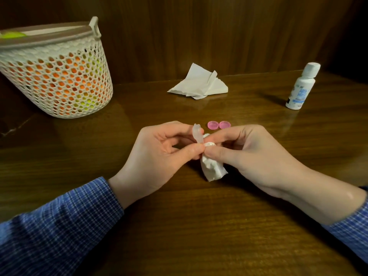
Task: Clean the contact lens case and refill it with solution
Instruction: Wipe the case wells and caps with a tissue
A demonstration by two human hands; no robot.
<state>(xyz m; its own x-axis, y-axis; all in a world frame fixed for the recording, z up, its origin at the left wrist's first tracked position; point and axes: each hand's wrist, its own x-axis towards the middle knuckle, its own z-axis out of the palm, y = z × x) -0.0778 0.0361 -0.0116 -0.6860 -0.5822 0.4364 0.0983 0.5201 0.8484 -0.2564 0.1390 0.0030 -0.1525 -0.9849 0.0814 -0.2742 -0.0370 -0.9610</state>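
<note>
While the left hand (159, 154) pinches the clear lens case (197, 136) between thumb and fingers, holding it upright on its edge above the table (179, 226), the right hand (245, 156) presses a wad of white tissue (211, 168) against the lower part of the case. The right thumb and forefinger are closed on the top of the wad, and the rest of the tissue hangs down below the fingers, its lower end close to the tabletop; whether it touches the wood cannot be told. Both hands meet at the middle of the view, fingertips almost touching around the case.

Just behind the hands lie two pink caps (219, 124), side by side and touching or nearly so, both with the hollow side up. Farther back, near the wall, a crumpled sheet of white tissue paper (199, 84) rests on the table, partly folded with one corner sticking up. To the right, well apart from the hands, a small white bottle (301, 88) stands upright with its cap on and a blue printed label facing forward.

At the far left sits a white mesh basket (57, 76) with a pale lid and a side handle; orange and yellow-green shapes show through its holes. Both forearms wear blue checked sleeves (59, 226), pushed back from the wrists.
</note>
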